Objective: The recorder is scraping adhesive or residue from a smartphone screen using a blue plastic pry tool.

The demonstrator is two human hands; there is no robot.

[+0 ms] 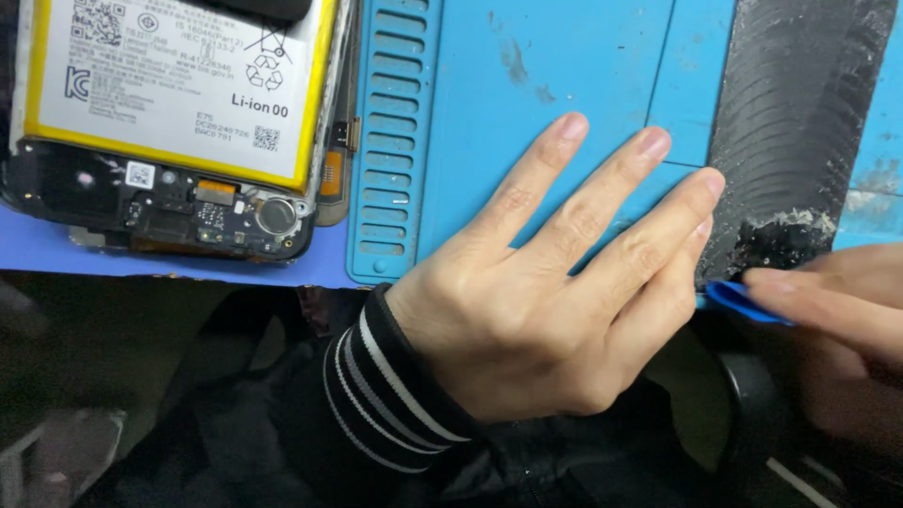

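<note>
Blue matting [564, 56] covers the worktop, where the black panel [800, 122] is pinned by the left hand [555, 301], flat and unclenched, while a blue pick [743, 303], pinched in the right hand [837, 320], is pressed beneath its near edge and could crack it if levered hard.

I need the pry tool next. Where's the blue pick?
In the head view, low right: the blue pick is pinched by the right hand, against the black panel.

The left hand [546, 310] is bare, no rings, with short trimmed nails on its fingers [602, 193]. Its wrist wears a black jacket sleeve [310, 433] ending in a ribbed black cuff [395, 386] with white stripes. The right hand [837, 301] is bare and blurred.
</note>
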